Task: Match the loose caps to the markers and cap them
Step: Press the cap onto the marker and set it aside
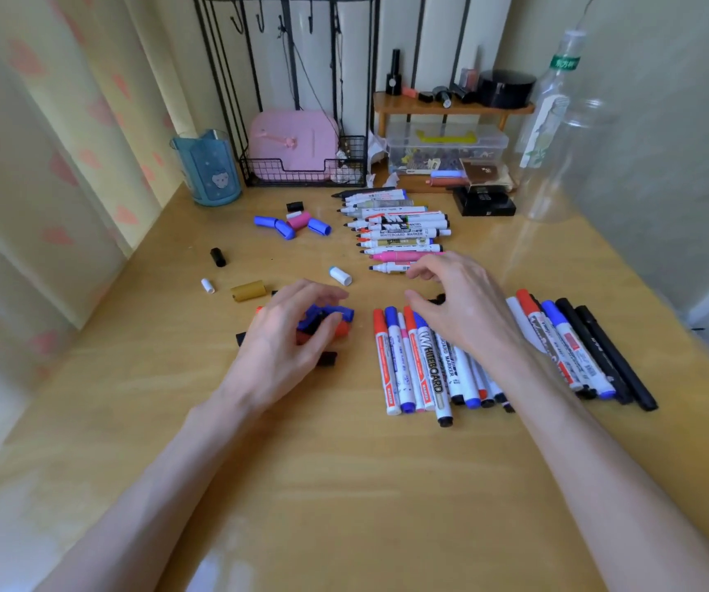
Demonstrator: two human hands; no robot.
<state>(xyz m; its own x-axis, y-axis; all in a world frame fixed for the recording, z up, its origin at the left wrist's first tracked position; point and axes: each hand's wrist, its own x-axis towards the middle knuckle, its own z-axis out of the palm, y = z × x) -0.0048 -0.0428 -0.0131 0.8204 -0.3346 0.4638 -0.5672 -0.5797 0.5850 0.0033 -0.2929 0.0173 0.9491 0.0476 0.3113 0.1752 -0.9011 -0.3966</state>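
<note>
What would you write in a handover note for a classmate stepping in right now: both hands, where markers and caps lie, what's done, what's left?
Left hand: fingers curled round blue caps in the near pile.
Right hand: relaxed above the capped markers, nothing plainly held.
Done: the capped markers lie in a row nearest the person.
To do: uncapped markers lie stacked farther back. Loose caps lie to their left: blue and pink cluster, gold cap, white cap, black cap.
</note>
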